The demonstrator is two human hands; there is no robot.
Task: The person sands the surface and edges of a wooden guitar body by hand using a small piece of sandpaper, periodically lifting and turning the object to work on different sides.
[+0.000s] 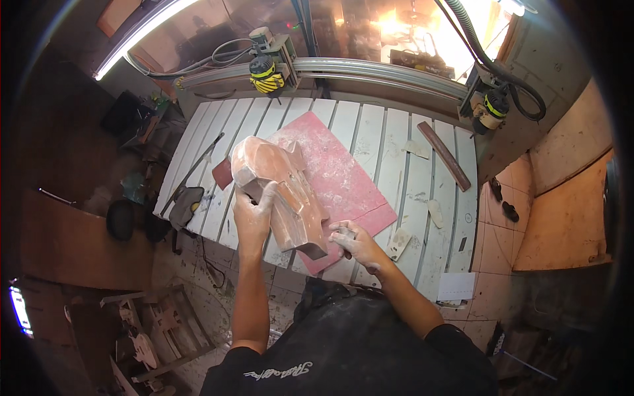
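Looking down toward six o'clock, we see a black, short-sleeved fabric T-shirt (350, 356) with faint pale smudges across its front. A line of white, slanted cursive lettering (279, 371) runs over the cloth toward seven o'clock. We note that the plain black left sleeve (232, 362), at seven o'clock, and the matching right sleeve (456, 346), at five o'clock, both end short, leaving the forearms uncovered. Both hands are bare: we find powdery pale dust on the left hand (251, 214) and on the fingers and knuckles of the right hand (356, 244). By the right wrist we make out a small dark mark (374, 269), too small to identify.
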